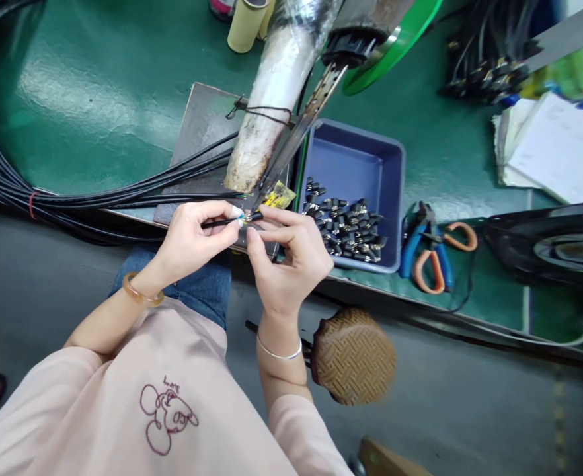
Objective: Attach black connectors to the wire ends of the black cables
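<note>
Pinched between the thumb and fingers of my left hand [197,235] is the end of a black cable [215,223], with small coloured wires at its tip. My right hand [291,251] grips a small black connector [254,216] and holds it against those wires. Just above my fingertips, a soldering iron [291,149] points down toward the joint. A yellow tag [279,196] sits beside its tip. To the right of my hand, a blue-grey plastic bin [355,158] holds many small black connectors [348,228].
A bundle of black cables [73,201] runs in from the left. A wrapped white tube [272,106] and a green reel [395,53] hang over the bench. Blue-handled pliers [426,244], orange-handled scissors [430,271] and papers [559,145] lie right. Below stands a round stool [355,357].
</note>
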Tool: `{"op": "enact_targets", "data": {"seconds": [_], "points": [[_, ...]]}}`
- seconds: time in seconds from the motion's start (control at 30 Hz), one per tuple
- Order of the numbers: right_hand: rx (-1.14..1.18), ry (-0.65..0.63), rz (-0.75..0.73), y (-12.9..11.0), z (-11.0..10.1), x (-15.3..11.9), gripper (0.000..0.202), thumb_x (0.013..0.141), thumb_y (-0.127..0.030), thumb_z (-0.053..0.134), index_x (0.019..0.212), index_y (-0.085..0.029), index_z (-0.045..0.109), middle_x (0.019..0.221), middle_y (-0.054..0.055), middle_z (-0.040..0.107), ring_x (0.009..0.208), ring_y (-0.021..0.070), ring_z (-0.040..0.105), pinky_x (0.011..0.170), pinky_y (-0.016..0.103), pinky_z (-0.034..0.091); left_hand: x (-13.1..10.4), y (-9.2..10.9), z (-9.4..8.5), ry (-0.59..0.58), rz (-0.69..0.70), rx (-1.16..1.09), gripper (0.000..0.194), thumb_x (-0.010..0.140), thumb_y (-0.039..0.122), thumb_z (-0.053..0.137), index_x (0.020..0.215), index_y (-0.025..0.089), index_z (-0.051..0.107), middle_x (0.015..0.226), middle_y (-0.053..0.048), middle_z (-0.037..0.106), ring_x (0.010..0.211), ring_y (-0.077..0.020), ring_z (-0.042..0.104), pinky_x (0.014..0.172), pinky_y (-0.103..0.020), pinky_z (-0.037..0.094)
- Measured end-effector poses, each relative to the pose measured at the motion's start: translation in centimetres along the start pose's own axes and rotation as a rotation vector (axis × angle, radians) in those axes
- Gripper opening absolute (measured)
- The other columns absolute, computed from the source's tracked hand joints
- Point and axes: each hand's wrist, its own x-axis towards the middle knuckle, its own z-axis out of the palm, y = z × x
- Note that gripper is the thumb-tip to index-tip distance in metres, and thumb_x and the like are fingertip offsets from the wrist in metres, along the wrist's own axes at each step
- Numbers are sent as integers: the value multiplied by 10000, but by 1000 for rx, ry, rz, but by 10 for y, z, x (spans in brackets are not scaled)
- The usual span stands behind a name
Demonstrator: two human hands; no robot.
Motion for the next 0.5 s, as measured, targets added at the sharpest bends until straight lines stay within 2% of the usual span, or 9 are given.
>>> {"op": "enact_targets", "data": {"seconds": [0.2, 0.3, 0.4, 0.43, 0.5], "points": [[25, 15, 8, 2, -1, -1, 133, 848, -111, 710, 805, -210, 632, 961, 26, 765, 881, 165, 749, 775, 321, 647, -2, 1, 0, -22, -9, 18, 121, 764, 246, 647, 746, 133, 686, 696, 1, 629, 622, -89, 537, 579, -177, 482], [24, 18, 62, 0, -5, -3, 102, 863, -145, 706, 818, -211, 641, 948, 25, 774, 880, 171, 759, 752, 313, 640, -3, 4, -1, -46, -20, 17, 114, 767, 238, 636, 726, 137, 670, 679, 7, 613, 606, -86, 521, 570, -183, 465], [37, 52, 203, -9, -13, -5, 57, 893, -189, 685, 857, -209, 646, 951, 16, 779, 624, 111, 720, 510, 223, 551, -6, 8, -4, -127, -36, 29, 107, 765, 208, 618, 695, 137, 657, 659, 4, 611, 603, -90, 525, 573, -190, 449], [37, 94, 227, -12, -17, -5, 57, 897, -199, 683, 859, -209, 642, 892, -2, 773, 519, 84, 667, 426, 201, 477, -8, 8, -5, -161, -37, 45, 109, 762, 196, 614, 680, 136, 654, 645, 5, 608, 598, -90, 522, 568, -191, 439], [11, 218, 204, -19, -25, -4, 72, 908, -232, 671, 849, -215, 632, 686, -55, 696, 415, 64, 573, 359, 198, 354, -13, 8, -8, -204, -39, 81, 115, 758, 184, 614, 666, 133, 660, 623, 5, 610, 583, -87, 521, 555, -190, 423]]}}
